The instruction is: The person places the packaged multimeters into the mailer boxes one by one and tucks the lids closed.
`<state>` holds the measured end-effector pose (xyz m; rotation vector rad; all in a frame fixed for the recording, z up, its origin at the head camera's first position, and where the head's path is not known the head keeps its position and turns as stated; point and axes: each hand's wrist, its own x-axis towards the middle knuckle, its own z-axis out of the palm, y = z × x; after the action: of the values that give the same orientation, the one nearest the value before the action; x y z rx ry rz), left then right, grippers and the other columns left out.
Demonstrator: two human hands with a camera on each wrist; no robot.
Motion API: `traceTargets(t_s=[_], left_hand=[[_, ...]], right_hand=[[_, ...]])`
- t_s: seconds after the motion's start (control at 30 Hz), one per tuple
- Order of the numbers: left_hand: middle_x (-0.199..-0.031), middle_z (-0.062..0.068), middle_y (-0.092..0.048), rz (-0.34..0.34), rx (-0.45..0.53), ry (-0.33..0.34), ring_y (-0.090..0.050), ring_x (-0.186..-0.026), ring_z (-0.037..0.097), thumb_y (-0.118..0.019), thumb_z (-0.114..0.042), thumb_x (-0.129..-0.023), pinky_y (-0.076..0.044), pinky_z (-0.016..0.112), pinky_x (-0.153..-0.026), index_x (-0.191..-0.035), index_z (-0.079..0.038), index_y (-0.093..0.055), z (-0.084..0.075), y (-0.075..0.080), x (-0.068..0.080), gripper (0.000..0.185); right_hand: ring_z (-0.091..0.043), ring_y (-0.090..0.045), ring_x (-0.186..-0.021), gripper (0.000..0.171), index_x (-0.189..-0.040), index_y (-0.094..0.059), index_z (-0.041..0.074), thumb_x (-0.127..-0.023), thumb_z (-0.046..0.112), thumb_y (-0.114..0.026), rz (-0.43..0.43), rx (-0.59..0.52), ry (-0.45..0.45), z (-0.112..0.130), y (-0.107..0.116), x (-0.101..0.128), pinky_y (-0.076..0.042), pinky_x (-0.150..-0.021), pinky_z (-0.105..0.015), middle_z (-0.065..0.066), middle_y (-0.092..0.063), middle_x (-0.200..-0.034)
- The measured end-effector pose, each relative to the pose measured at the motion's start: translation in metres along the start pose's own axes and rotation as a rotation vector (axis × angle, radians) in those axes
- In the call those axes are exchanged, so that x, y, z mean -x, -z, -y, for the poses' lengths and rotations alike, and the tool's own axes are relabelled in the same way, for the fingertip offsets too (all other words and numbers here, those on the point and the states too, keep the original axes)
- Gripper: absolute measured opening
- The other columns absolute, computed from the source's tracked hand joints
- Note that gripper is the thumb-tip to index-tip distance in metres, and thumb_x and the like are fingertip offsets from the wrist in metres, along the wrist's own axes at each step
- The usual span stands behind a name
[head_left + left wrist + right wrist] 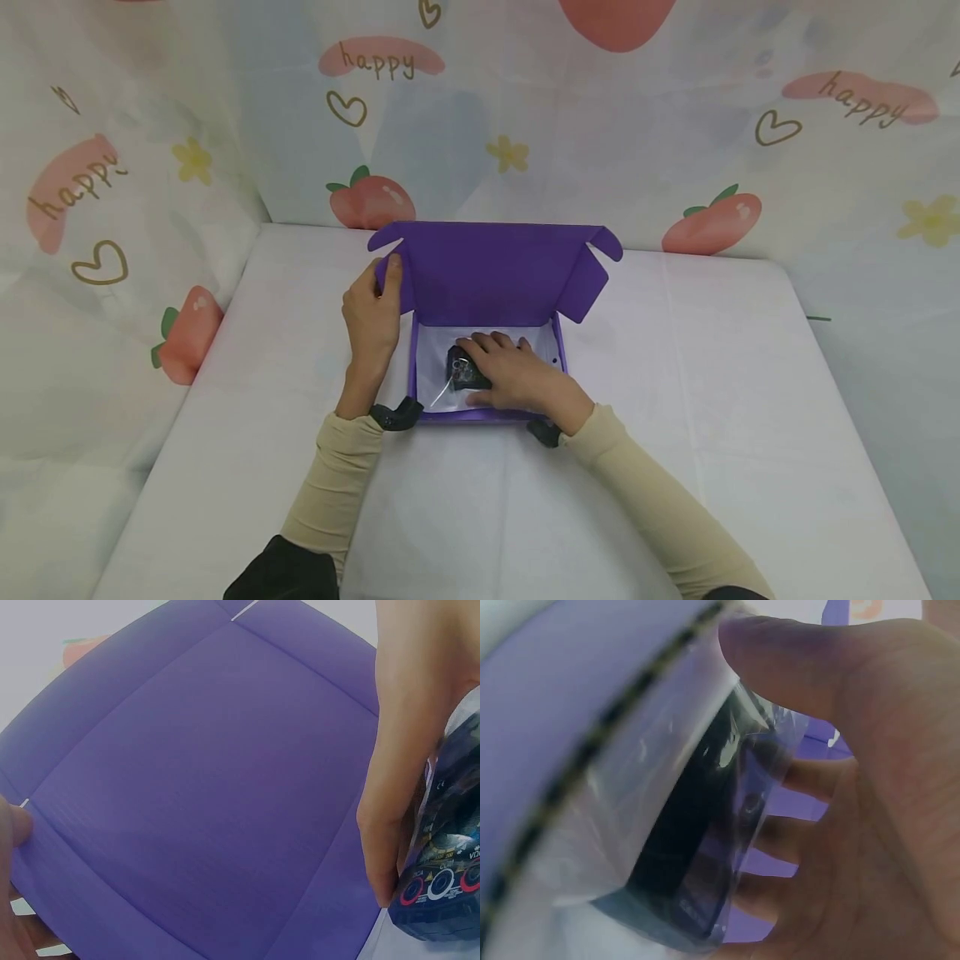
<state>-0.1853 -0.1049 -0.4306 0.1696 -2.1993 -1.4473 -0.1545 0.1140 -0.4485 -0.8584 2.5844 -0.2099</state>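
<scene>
A purple cardboard box (487, 275) stands with its lid raised. My left hand (371, 321) grips the lid's left side flap, thumb on the inner face and fingers behind. Inside lies a black multimeter (467, 371) in a clear plastic bag; its round input jacks show in the left wrist view. My right hand (517, 375) reaches into the box and holds the bagged multimeter, thumb on the near side and fingers along the far side. In the right wrist view the fingers (795, 840) sit against the bag (615, 817), and the palm covers part of the multimeter.
A white-covered table (675, 500) carries the box near its back edge. Behind and to the left hangs a printed cloth (465, 108) with hearts, fruit and "happy" lettering. White lining (431, 367) covers the box's floor.
</scene>
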Motion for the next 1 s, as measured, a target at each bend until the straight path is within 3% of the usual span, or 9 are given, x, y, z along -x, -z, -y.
traceTargets(t_s=[0.33, 0.63, 1.0], left_hand=[[-0.069, 0.0, -0.048, 0.001, -0.005, -0.003, -0.047, -0.066, 0.017, -0.052, -0.055, -0.105, -0.031, 0.031, -0.058, -0.085, -0.011, -0.065, 0.001, -0.001, 0.0, 0.05], [-0.069, 0.001, -0.048, 0.012, 0.001, 0.004, -0.048, -0.066, 0.018, -0.051, -0.054, -0.105, -0.032, 0.032, -0.058, -0.088, -0.01, -0.067, 0.001, -0.001, 0.001, 0.05], [-0.07, 0.001, -0.049, 0.01, 0.006, 0.006, -0.048, -0.067, 0.018, -0.052, -0.055, -0.105, -0.032, 0.032, -0.059, -0.087, -0.01, -0.066, 0.0, 0.0, 0.001, 0.05]], right_hand=[[-0.043, -0.033, -0.155, 0.09, -0.165, -0.026, 0.017, -0.095, 0.05, -0.072, 0.01, -0.006, -0.001, -0.001, -0.002, -0.002, -0.03, -0.116, -0.075, -0.015, -0.036, -0.167], [-0.046, -0.037, -0.152, 0.091, -0.167, -0.022, 0.029, -0.095, 0.059, -0.069, 0.023, 0.0, -0.001, 0.003, 0.002, -0.004, -0.032, -0.116, -0.074, -0.019, -0.038, -0.165], [-0.053, -0.048, -0.139, 0.093, -0.165, -0.03, 0.023, -0.09, 0.056, -0.075, 0.086, 0.066, -0.068, 0.024, 0.013, -0.018, -0.04, -0.109, -0.073, -0.029, -0.042, -0.156]])
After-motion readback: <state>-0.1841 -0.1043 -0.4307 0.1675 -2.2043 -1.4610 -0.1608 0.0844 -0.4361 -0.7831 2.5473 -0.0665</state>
